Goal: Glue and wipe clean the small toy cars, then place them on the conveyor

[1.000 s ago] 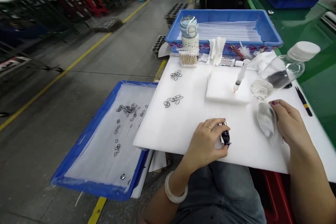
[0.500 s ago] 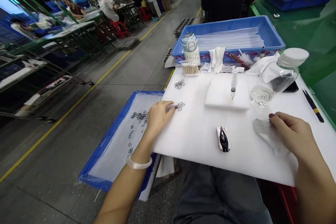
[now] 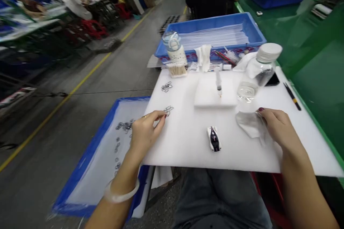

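Car [image 3: 214, 139], miniature, white with glossy black top. Lies unheld on a flat white board [image 3: 182, 150], just right of centre, lower half of frame.

Left hand [image 3: 144, 129], lower left of centre: thumb and forefinger nearly together at a small cluster of thin black loops [image 3: 169, 109]; cannot tell whether one is pinched.

Right hand [image 3: 278, 125], right of frame: thumb and finger closed on limp whitish cloth [image 3: 248, 123].

Progress, as judged: midway at most. Loops loose in near cluster and in a farther cluster [image 3: 167, 86] above; more in tray at left. No finished piece identifiable; car out of both hands.

Containers:
- Blue plastic tray with whitish lining [image 3: 76, 209], lower left: holds scattered dark loops.
- Large blue plastic tub [image 3: 206, 24], upper centre: holds layered white strips.
- Clear jar with white screw lid [image 3: 255, 78], right of centre: holds shallow clear liquid.
- Transparent box [image 3: 177, 71], upper centre: packed with cotton swabs.
- Clear syringe [image 3: 218, 80], at white foam block [image 3: 202, 96]: contains greyish matter.
- Pale-blue-lidded white bottle [image 3: 177, 53], upper centre: contents hidden.
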`<act>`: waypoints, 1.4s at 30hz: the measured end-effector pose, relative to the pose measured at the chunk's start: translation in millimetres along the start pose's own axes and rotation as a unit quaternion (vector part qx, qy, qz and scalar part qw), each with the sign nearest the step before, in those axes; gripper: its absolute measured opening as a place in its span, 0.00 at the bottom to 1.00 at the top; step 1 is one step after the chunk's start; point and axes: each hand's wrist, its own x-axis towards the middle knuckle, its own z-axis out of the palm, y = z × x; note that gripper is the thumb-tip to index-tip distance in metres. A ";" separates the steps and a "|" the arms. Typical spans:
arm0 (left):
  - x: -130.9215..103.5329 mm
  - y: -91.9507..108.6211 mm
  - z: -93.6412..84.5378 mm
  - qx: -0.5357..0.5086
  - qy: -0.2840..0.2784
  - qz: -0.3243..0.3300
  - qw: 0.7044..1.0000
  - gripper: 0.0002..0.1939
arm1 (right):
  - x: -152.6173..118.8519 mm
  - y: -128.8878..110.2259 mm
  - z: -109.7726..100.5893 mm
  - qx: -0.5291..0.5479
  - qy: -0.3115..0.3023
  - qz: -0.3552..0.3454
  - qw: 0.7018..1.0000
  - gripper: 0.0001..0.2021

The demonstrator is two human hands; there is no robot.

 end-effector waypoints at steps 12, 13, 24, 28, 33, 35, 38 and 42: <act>-26.4 16.9 9.1 0.106 -0.150 0.189 0.965 0.19 | -2.5 0.2 -8.3 0.130 -0.148 -0.004 0.980 0.17; -23.7 16.5 8.7 0.103 -0.156 0.183 0.965 0.18 | -2.8 0.0 -8.5 0.128 -0.156 -0.007 0.979 0.17; -6.9 12.5 8.9 0.009 -0.166 0.166 0.972 0.13 | -6.7 -4.0 -6.7 -0.048 -0.265 -0.052 0.962 0.22; -20.4 32.7 9.3 -0.098 -0.083 0.107 0.986 0.08 | -5.9 -5.9 -7.9 -0.098 -0.328 -0.095 0.935 0.11; -47.5 84.5 23.0 -0.395 -0.091 -0.056 0.912 0.06 | -9.8 -9.2 -14.7 -0.103 -0.358 -0.131 0.919 0.07; -55.2 101.2 34.0 -0.558 -0.112 -0.139 0.810 0.08 | -15.3 -11.2 -19.0 -0.098 -0.344 -0.134 0.924 0.09; -60.9 113.2 50.5 -0.719 -0.121 -0.210 0.652 0.12 | -24.6 -11.7 -24.0 -0.081 -0.292 -0.126 0.945 0.13; -62.9 110.3 60.2 -0.783 -0.115 -0.242 0.562 0.11 | -33.2 -6.4 -25.9 -0.144 -0.266 -0.098 0.948 0.15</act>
